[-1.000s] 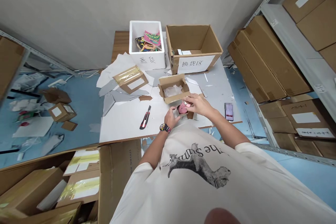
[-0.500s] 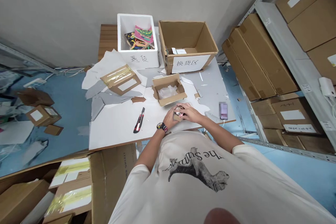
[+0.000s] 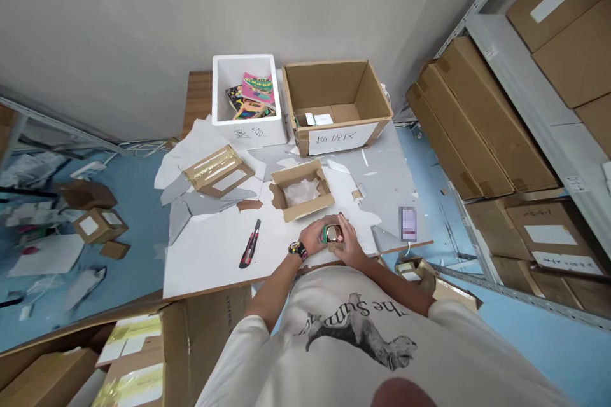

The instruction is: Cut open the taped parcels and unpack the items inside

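Observation:
Between my two hands, at the table's front edge, is a small box (image 3: 333, 233) with a round shiny centre and a green side. My left hand (image 3: 312, 237) is closed on its left side, a patterned watch on the wrist. On the right side my right hand (image 3: 349, 243) grips it with curved fingers. Just beyond them stands an opened small carton (image 3: 305, 208) with crumpled translucent wrapping (image 3: 301, 193) inside. A red and black box cutter (image 3: 250, 244) lies on the white table surface (image 3: 210, 261), left of my hands.
At the back are a white foam box (image 3: 252, 133) holding booklets and a large open carton (image 3: 298, 137). A taped flat carton (image 3: 219, 170) lies left, a phone (image 3: 408, 224) right. Shelves of cartons (image 3: 496, 121) flank the right; packed boxes (image 3: 138, 356) stand lower left.
The camera view has tilted, so the table sits lower in the picture. My hands have shifted around the small box, whose green side and round centre now show more clearly.

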Demonstrator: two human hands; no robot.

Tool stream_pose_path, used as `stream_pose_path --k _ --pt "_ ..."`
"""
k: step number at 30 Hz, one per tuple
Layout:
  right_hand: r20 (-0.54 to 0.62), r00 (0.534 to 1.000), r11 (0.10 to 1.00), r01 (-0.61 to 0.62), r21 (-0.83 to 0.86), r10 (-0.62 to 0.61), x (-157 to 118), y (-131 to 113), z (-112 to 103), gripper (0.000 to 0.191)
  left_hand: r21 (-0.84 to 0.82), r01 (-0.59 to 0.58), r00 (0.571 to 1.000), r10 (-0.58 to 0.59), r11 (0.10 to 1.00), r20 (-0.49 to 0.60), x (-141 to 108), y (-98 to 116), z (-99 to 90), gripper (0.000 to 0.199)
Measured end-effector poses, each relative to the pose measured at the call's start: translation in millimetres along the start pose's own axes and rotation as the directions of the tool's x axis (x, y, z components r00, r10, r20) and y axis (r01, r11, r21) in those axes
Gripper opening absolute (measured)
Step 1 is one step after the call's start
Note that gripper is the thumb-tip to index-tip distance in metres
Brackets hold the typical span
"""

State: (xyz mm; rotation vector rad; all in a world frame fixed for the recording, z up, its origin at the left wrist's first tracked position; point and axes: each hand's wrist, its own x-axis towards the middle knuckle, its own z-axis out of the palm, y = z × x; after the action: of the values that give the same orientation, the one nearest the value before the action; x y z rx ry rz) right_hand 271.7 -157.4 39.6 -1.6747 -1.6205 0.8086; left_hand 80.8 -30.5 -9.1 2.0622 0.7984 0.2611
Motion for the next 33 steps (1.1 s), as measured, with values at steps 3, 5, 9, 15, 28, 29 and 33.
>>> stream_pose_path --k 3,5,9,15,28,29,33 --pt "0.194 0.981 0.998 0.000 0.058 -0.012 9 6 -22 0.107 0.038 0.083 0.997 -0.083 0.996 0.001 -1 22 1.0 0.059" --pt "0.290 0.955 0.998 0.058 0.033 -0.065 20 -4 -48 0.098 0.022 0.098 0.995 -0.098 0.995 -0.008 -6 42 -5.6 0.059" --pt "0.307 0.941 0.975 0.187 -0.123 -0.142 54 -52 -130 0.094 -0.040 -0.022 0.996 0.019 0.999 -0.085 13 103 -55.4 0.065" --pt "0.108 0.939 0.895 0.343 -0.285 -0.326 228 -108 -269 0.088 0.117 -0.190 0.923 0.218 0.975 -0.317 203 175 -209.4 0.070" --pt "0.128 0.978 0.932 0.196 -0.304 -0.164 444 21 -246 0.074 0.250 0.064 0.967 0.001 0.966 -0.254 406 50 -236.4 0.084" --pt "0.161 0.977 0.941 0.183 -0.285 -0.141 444 32 -237 0.074 0.279 0.119 0.972 -0.055 0.953 -0.227 407 39 -230.7 0.082" --pt "0.342 0.938 0.969 0.131 -0.208 -0.053 456 65 -208 0.068 0.305 0.169 0.986 -0.162 0.937 -0.049 414 7 -227.7 0.065"
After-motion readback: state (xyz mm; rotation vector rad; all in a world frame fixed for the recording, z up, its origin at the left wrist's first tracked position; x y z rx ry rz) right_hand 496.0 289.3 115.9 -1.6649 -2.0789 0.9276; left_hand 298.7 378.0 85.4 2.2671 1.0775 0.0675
